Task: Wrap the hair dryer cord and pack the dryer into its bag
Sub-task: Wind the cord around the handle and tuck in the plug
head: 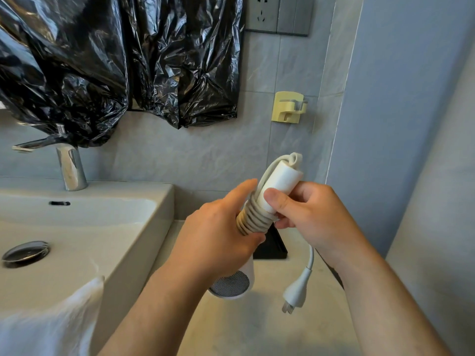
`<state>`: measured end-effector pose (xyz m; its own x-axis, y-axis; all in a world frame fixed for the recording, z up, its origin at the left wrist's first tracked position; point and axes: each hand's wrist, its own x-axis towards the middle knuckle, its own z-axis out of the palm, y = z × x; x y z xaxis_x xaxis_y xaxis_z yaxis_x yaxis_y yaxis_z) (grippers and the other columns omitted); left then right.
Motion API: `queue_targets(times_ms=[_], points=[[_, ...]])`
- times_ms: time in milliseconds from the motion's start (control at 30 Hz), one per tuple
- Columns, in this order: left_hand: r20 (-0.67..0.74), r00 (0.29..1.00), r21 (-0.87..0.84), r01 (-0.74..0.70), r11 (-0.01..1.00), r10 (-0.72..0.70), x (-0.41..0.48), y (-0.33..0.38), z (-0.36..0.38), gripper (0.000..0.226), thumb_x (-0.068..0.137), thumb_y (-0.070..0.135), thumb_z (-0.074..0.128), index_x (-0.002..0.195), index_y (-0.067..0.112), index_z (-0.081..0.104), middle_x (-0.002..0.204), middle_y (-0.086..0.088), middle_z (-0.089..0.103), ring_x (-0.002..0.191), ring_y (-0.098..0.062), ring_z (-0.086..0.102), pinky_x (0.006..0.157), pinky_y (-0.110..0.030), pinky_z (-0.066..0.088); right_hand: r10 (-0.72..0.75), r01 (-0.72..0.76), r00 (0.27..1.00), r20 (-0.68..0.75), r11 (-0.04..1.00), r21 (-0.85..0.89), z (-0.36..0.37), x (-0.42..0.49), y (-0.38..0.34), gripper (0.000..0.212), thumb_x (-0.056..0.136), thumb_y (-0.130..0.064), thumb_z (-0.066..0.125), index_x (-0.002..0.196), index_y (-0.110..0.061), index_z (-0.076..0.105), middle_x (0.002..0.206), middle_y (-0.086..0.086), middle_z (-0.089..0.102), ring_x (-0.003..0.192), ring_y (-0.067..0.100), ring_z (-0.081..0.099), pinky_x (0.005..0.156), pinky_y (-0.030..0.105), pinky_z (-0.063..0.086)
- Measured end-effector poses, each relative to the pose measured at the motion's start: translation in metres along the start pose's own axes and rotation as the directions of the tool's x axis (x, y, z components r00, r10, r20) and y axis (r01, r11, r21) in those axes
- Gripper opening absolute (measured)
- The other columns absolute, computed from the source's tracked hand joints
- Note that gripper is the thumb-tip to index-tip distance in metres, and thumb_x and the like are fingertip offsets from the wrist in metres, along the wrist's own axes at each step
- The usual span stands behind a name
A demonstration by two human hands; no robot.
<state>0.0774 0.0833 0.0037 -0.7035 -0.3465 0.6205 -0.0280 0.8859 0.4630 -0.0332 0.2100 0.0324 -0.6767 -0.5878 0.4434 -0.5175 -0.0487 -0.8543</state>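
I hold a white hair dryer [280,183] handle-up over the counter. Its barrel with a mesh grille [231,285] points down toward me below my left hand. My left hand [218,235] grips the lower handle, where the white cord [253,217] lies in several tight coils. My right hand [308,214] grips the upper handle, thumb pressed on its front, and pins the cord. The free cord end hangs below my right hand with the plug [297,291] dangling above the counter. No dryer bag is recognisable in view.
A white basin [144,222] with a chrome tap [69,168] and drain [24,253] fills the left. Black plastic sheeting [115,60] hangs on the wall. A black tray [272,247] sits on the counter behind the dryer. A yellow wall holder [289,107] and socket [262,11] are above.
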Motion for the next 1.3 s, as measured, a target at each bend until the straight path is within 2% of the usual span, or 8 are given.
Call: queue_targets(times_ms=[100, 300, 433, 633, 900, 1067, 1200, 1300], points=[[0.017, 0.999, 0.037, -0.029, 0.999, 0.029, -0.001, 0.000, 0.004, 0.059, 0.073, 0.046, 0.072, 0.125, 0.048, 0.043, 0.082, 0.012, 0.068, 0.078, -0.017, 0.066, 0.067, -0.040, 0.056, 0.004, -0.007, 0.999, -0.039, 0.996, -0.091, 0.001, 0.001, 0.002, 0.018, 0.076, -0.039, 0.074, 0.075, -0.021, 0.073, 0.069, -0.004, 0.075, 0.062, 0.014, 0.071, 0.069, 0.040, 0.061], [0.084, 0.994, 0.022, 0.063, 0.998, -0.065, -0.009, 0.006, 0.007, 0.064, 0.063, 0.051, 0.078, 0.116, 0.048, 0.044, 0.080, 0.014, 0.064, 0.079, -0.010, 0.064, 0.071, -0.039, 0.056, -0.021, 0.032, 0.996, 0.082, 0.991, -0.132, -0.008, -0.003, 0.000, 0.014, 0.078, -0.036, 0.073, 0.078, -0.022, 0.074, 0.069, -0.007, 0.074, 0.061, 0.010, 0.069, 0.064, 0.030, 0.058], [0.167, 0.983, -0.294, 0.129, 0.947, -0.082, -0.024, 0.009, 0.007, 0.054, 0.064, 0.033, 0.083, 0.108, 0.040, 0.051, 0.096, 0.019, 0.068, 0.090, -0.001, 0.066, 0.080, -0.034, 0.057, -0.012, 0.026, 0.986, 0.166, 0.996, -0.086, -0.011, -0.016, -0.003, 0.007, 0.079, -0.026, 0.074, 0.080, -0.019, 0.075, 0.073, 0.000, 0.075, 0.066, 0.016, 0.070, 0.068, 0.036, 0.059], [0.069, 0.998, -0.618, 0.037, 0.785, 0.008, -0.071, 0.008, 0.010, 0.041, 0.082, 0.028, 0.069, 0.122, 0.021, 0.062, 0.109, -0.007, 0.074, 0.101, -0.025, 0.072, 0.088, -0.053, 0.056, 0.026, -0.036, 0.971, 0.239, 0.999, 0.038, -0.002, -0.054, 0.002, 0.013, 0.076, -0.019, 0.079, 0.088, -0.015, 0.076, 0.084, 0.006, 0.078, 0.079, 0.022, 0.073, 0.074, 0.040, 0.059], [-0.051, 0.998, -0.659, -0.008, 0.752, -0.034, -0.102, 0.005, 0.031, 0.033, 0.084, 0.007, 0.065, 0.115, 0.018, 0.069, 0.102, 0.001, 0.077, 0.095, -0.018, 0.072, 0.080, -0.034, 0.055, 0.003, -0.019, 0.995, 0.100, 0.988, 0.153, 0.011, -0.086, 0.023, 0.028, 0.059, -0.034, 0.084, 0.083, -0.021, 0.074, 0.082, -0.003, 0.078, 0.077, 0.012, 0.073, 0.067, 0.028, 0.054], [-0.045, 0.998, -0.660, -0.005, 0.751, -0.033, -0.106, 0.004, 0.036, 0.036, 0.084, 0.006, 0.064, 0.118, 0.016, 0.068, 0.103, -0.002, 0.078, 0.098, -0.023, 0.073, 0.085, -0.041, 0.058, 0.005, -0.021, 0.995, 0.103, 0.987, 0.157, 0.008, -0.091, 0.034, 0.034, 0.057, -0.040, 0.078, 0.083, -0.019, 0.075, 0.080, 0.000, 0.077, 0.073, 0.013, 0.072, 0.064, 0.025, 0.054], [-0.080, 0.995, -0.642, -0.001, 0.767, -0.066, -0.108, 0.003, 0.038, 0.031, 0.082, 0.012, 0.067, 0.111, 0.021, 0.070, 0.096, 0.004, 0.077, 0.091, -0.014, 0.072, 0.079, -0.032, 0.058, 0.094, -0.120, 0.982, 0.163, 0.980, 0.158, -0.002, -0.091, 0.044, 0.005, 0.085, -0.016, 0.069, 0.088, -0.012, 0.073, 0.078, 0.005, 0.073, 0.071, 0.021, 0.069, 0.065, 0.032, 0.057], [-0.087, 0.994, -0.611, -0.002, 0.792, -0.065, -0.110, 0.002, 0.037, 0.028, 0.082, 0.015, 0.068, 0.108, 0.024, 0.071, 0.093, 0.006, 0.077, 0.088, -0.013, 0.072, 0.078, -0.035, 0.059, 0.196, -0.227, 0.948, 0.252, 0.969, 0.099, -0.006, -0.093, 0.047, 0.010, 0.087, -0.001, 0.064, 0.092, -0.008, 0.068, 0.076, 0.009, 0.069, 0.060, 0.019, 0.063, 0.055, 0.033, 0.054]])
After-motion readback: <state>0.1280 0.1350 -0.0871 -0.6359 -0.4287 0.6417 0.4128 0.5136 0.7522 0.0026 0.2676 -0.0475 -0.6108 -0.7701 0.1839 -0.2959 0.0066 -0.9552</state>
